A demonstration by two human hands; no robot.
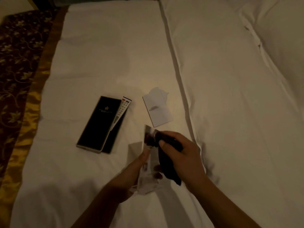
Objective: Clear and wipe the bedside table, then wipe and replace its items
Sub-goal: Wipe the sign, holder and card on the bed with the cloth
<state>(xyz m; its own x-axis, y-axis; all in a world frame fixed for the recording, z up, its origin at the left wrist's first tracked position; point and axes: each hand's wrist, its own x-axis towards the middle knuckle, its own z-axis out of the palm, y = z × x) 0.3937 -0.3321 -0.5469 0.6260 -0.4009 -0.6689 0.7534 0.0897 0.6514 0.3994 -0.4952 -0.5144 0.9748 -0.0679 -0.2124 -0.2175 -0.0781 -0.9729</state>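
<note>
Card (148,140) wipe in hand over the bed (115,55), just below frame centre.

Left hand (131,171) pinches the card's lower half, thumb on its face, so the long axis runs from the bottom of the frame up toward the centre. Right hand (182,155) sits just right of the card, fingers curled round a dark cloth (166,163) that touches the card's right face. It is the nearer hand for the next stroke, which I judge should run along that axis. Left of centre lies a long black case (98,122), angled the same way, with a remote (122,111) along its right edge and partly under it. Whether the remote sits inside, I cannot tell. Notepad (158,111), top sheet curled, lies just above the hands.
</note>
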